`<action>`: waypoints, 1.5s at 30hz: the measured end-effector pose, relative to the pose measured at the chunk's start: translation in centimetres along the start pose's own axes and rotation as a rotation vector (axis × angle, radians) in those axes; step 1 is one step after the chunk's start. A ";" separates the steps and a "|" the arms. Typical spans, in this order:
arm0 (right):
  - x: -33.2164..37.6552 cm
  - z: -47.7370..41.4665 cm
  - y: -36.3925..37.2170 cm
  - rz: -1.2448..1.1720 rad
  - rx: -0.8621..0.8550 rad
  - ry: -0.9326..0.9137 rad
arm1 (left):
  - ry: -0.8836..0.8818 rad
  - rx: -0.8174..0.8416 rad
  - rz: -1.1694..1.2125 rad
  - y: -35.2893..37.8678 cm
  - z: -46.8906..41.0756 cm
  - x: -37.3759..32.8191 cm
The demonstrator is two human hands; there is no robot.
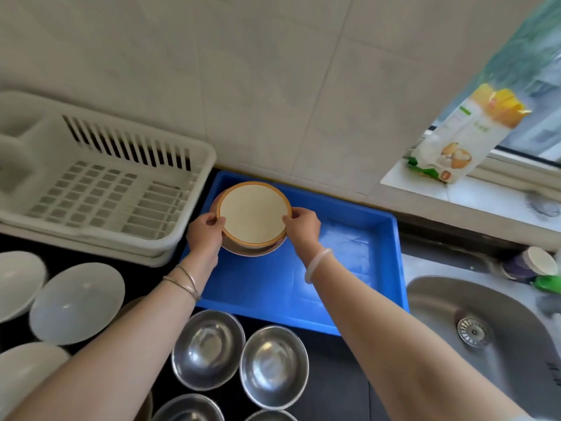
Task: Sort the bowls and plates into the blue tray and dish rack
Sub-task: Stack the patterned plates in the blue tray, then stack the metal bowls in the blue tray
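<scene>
From the head camera, both hands hold a cream bowl [253,220] with an orange-brown rim over the far left corner of the blue tray [349,253]. A darker brownish edge shows under the bowl, and whether it rests on the tray floor cannot be told. The left hand [206,230] grips the bowl's left edge with curled fingers and the thumb on the rim. The right hand [303,227] pinches the right edge the same way. Thin metal bangles [185,284] sit on the left wrist and a pale bangle [318,264] on the right. The white dish rack [106,183] stands just left of the tray, touching or nearly so. Nearer the person, steel bowls [208,349] sit on the dark counter [334,384], with white bowls [77,302] to their left. A steel sink [501,314] lies right of the tray, with a cup [538,262] behind it. On the windowsill [485,196] a leaning package [461,138] pictures baked goods; its green label and print are too blurred to read.
</scene>
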State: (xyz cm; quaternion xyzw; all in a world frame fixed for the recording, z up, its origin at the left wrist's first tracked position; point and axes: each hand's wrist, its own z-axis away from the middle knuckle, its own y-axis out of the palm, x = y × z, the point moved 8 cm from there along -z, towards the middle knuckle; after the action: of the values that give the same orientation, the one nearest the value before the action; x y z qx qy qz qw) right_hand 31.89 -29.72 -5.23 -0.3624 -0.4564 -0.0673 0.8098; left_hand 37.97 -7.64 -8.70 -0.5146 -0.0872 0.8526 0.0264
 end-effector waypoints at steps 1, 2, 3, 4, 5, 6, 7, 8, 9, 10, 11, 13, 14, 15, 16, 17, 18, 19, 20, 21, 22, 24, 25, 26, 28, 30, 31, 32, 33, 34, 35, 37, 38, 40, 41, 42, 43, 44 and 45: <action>-0.1 -0.1 0.2 0.009 0.003 -0.004 | -0.005 -0.002 -0.006 0.0 -0.2 0.2; -0.1 -0.1 0.4 0.014 0.007 -0.006 | -0.008 -0.002 -0.008 -0.1 -0.3 0.4; -0.2 -0.2 0.5 0.012 0.012 -0.006 | -0.008 -0.002 -0.001 -0.1 -0.4 0.5; -0.3 -0.2 0.6 0.004 0.017 -0.005 | -0.009 0.000 0.010 -0.1 -0.6 0.7; -0.4 -0.1 0.7 -0.009 0.020 -0.005 | -0.007 0.001 0.018 -0.1 -0.7 0.8; -0.6 -0.1 0.8 -0.020 0.020 -0.005 | -0.005 -0.004 0.019 -0.1 -0.7 0.8; -0.8 -0.1 0.9 -0.029 0.020 -0.005 | 0.004 -0.017 0.017 -0.1 -0.8 0.8; -0.9 0.0 1.0 -0.035 0.022 -0.008 | 0.017 -0.035 0.020 -0.2 -0.8 0.7; -0.9 0.2 1.1 -0.038 0.028 -0.015 | 0.034 -0.057 0.028 -0.3 -0.7 0.6; -0.8 0.4 1.2 -0.041 0.035 -0.026 | 0.046 -0.076 0.037 -0.3 -0.7 0.4; -0.7 0.6 1.2 -0.047 0.037 -0.037 | 0.050 -0.091 0.045 -0.3 -0.6 0.3; -0.5 1.1 0.9 -0.065 0.016 -0.059 | 0.048 -0.094 0.069 -0.4 -0.4 0.3; -0.4 1.4 0.7 -0.078 0.006 -0.070 | 0.052 -0.081 0.086 -0.4 -0.3 0.3; -0.2 1.6 0.5 -0.090 0.013 -0.083 | 0.059 -0.060 0.103 -0.4 -0.1 0.3; -0.2 1.9 0.4 -0.095 0.036 -0.093 | 0.063 -0.036 0.120 -0.5 0.1 0.2; -0.2 2.1 0.2 -0.096 0.065 -0.097 | 0.059 -0.015 0.133 -0.6 0.5 0.2; -0.3 2.4 0.0 -0.094 0.087 -0.094 | 0.049 0.000 0.143 -0.8 0.9 0.4; -0.4 2.8 -0.5 -0.094 0.100 -0.091 | 0.040 0.009 0.150 -1.1 1.5 0.5; -0.6 3.2 -0.9 -0.092 0.107 -0.095 | 0.038 0.017 0.149 -1.5 2.1 0.6; -0.7 3.7 -1.5 -0.088 0.113 -0.108 | 0.041 0.026 0.134 -1.9 3.0 0.8; -0.8 4.4 -2.0 -0.080 0.120 -0.125 | 0.046 0.037 0.111 -2.3 4.1 0.9; -1.5 6.0 -2.9 -0.065 0.136 -0.148 | 0.034 0.073 0.065 -2.9 6.7 1.6; -2.2 6.9 -3.4 -0.056 0.144 -0.153 | 0.014 0.108 0.046 -3.1 8.3 2.2; -3.0 7.9 -3.8 -0.048 0.158 -0.153 | -0.014 0.157 0.025 -3.1 10.1 3.0; -5.1 10.0 -4.1 -0.046 0.212 -0.136 | -0.072 0.264 -0.038 -3.2 13.8 4.8; -7.6 12.3 -4.3 -0.027 0.270 -0.103 | -0.097 0.309 -0.107 -3.9 17.3 7.1; -9.0 13.4 -4.4 -0.005 0.290 -0.087 | -0.096 0.305 -0.139 -4.5 18.7 8.3; -10.5 14.4 -4.5 0.027 0.298 -0.068 | -0.089 0.295 -0.179 -5.0 19.9 9.5; -12.0 15.2 -4.8 0.070 0.289 -0.050 | -0.076 0.286 -0.230 -5.5 21.0 10.5; -13.4 16.0 -5.1 0.127 0.270 -0.035 | -0.061 0.282 -0.286 -5.8 21.9 11.4; -14.6 16.6 -5.5 0.184 0.254 -0.023 | -0.047 0.280 -0.339 -6.1 22.6 12.2; -16.4 17.7 -5.6 0.250 0.266 0.006 | -0.030 0.283 -0.416 -6.2 23.7 13.6; -17.0 18.2 -5.3 0.252 0.291 0.025 | -0.023 0.283 -0.444 -6.2 24.0 14.1; -17.6 18.7 -4.6 0.216 0.340 0.064 | 0.004 0.274 -0.512 -6.1 24.4 14.7; -17.6 18.8 -4.2 0.203 0.355 0.076 | 0.025 0.267 -0.558 -6.0 24.4 14.8; -17.5 18.7 -3.9 0.200 0.362 0.083 | 0.047 0.262 -0.610 -5.8 24.4 14.8; -17.4 18.6 -3.7 0.196 0.362 0.088 | 0.069 0.259 -0.665 -5.7 24.5 14.7; -17.3 18.5 -3.6 0.185 0.356 0.095 | 0.091 0.251 -0.715 -5.5 24.5 14.5; -17.3 18.4 -3.6 0.168 0.346 0.104 | 0.107 0.239 -0.754 -5.3 24.5 14.4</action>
State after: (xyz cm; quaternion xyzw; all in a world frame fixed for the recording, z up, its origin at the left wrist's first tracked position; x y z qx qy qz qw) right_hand 7.61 -24.27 -11.08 -0.2504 -0.3871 0.0614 0.8852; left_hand 9.34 -3.42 -9.16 -0.4834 -0.1685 0.7593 0.4018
